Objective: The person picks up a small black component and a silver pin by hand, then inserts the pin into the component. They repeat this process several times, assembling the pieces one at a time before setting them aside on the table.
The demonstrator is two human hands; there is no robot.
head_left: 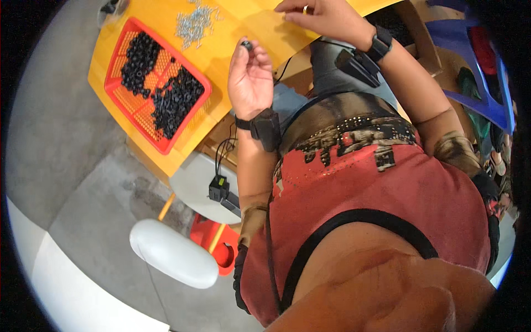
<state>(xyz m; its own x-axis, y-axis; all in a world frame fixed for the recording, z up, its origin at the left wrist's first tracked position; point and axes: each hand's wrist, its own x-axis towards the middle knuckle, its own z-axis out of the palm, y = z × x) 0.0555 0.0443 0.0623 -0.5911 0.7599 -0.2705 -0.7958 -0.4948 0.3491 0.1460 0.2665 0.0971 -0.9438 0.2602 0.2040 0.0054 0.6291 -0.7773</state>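
Note:
My left hand point(251, 74) is turned palm up beside the red basket, near the table edge. Between its thumb and index finger it pinches a small black round part point(246, 46), while the other fingers curl loosely. At the table's near edge, to the right, my right hand point(323, 17) has thumb and fingers drawn together low over the yellow top. Whatever lies between those fingertips is too small to make out. A red plastic basket point(203, 83) on the table holds two heaps of small black parts point(176, 100), some ring-shaped. Beyond my left hand lies a loose pile of small silvery pin-like pieces point(194, 25).
The yellow table point(155, 157) has its corner at the left. A black box with a cable point(219, 189) hangs below its edge. A white rounded stool point(174, 253) and a red plastic item point(224, 252) stand on the floor. A blue plastic chair point(470, 66) is at the right.

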